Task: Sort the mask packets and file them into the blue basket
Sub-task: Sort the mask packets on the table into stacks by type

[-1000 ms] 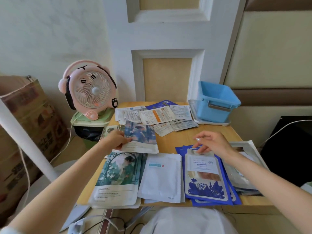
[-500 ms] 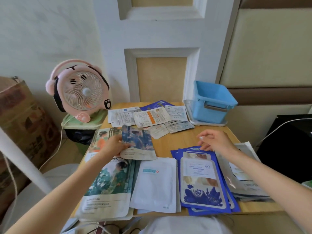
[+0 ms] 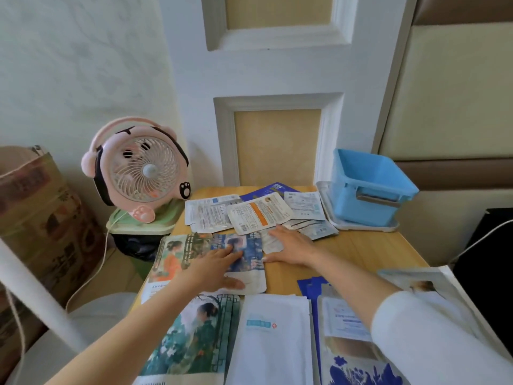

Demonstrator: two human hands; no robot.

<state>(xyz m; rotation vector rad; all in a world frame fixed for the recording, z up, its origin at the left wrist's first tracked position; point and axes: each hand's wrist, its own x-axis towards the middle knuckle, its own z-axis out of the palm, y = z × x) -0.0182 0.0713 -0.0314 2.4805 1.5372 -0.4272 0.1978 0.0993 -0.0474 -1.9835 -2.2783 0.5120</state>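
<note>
While left hand (image 3: pixel 219 269) presses blue packet (image 3: pixel 252 252), right hand (image 3: pixel 291 245) flat beside edge.

The basket (image 3: pixel 370 202) sits on a tray (image 3: pixel 358 225) at the table's (image 3: pixel 366 254) far right, packets (image 3: pixel 259 215) to its left.

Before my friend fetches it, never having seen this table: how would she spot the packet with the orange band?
Start at the blue basket on the table's far right corner and look left to the pile of pale packets. The orange-band packet lies on top, mid-pile, just beyond the right hand. It alone carries an orange band; its neighbours show only grey-blue print.
</note>
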